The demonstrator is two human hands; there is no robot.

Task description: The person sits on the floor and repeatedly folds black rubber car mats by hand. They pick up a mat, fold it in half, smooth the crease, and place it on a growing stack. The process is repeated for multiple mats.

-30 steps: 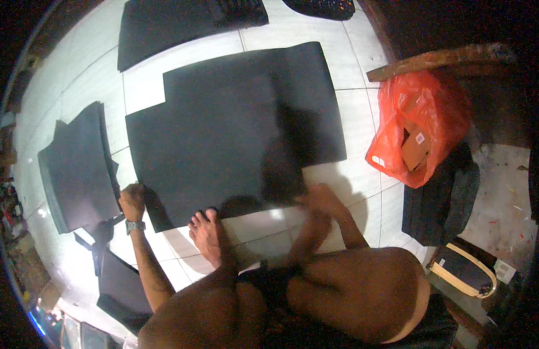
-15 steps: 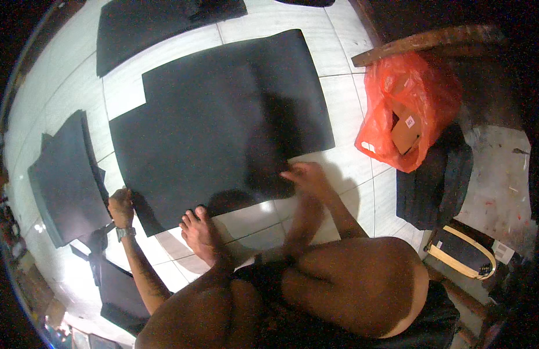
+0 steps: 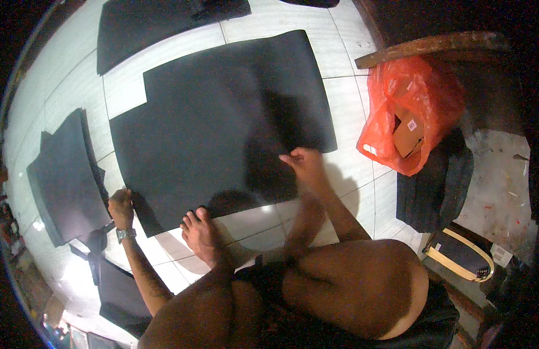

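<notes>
My left hand (image 3: 122, 206) is closed on the lower-left edge of a large black sheet (image 3: 205, 122), which lies on white floor tiles (image 3: 124, 87) and has cut-out corners. A watch is on that wrist. My right hand (image 3: 304, 166) rests at the sheet's right part, near the notched edge, thumb and bent fingers slightly apart. My bare left foot (image 3: 199, 232) is at the sheet's near edge, between my hands. A stack of black pieces (image 3: 66, 180) lies just left of my left hand.
More black sheets (image 3: 159, 29) lie at the back. At right are a red plastic bag (image 3: 432, 99) holding brown cardboard, a wooden board (image 3: 432, 45), black folded material (image 3: 420, 203), a grey stained surface (image 3: 496, 174) and an oblong object with a pale rim (image 3: 458, 250).
My right hand has moved up from below the notched edge onto the sheet. My left hand stays on its edge. The whole view has shifted slightly.
</notes>
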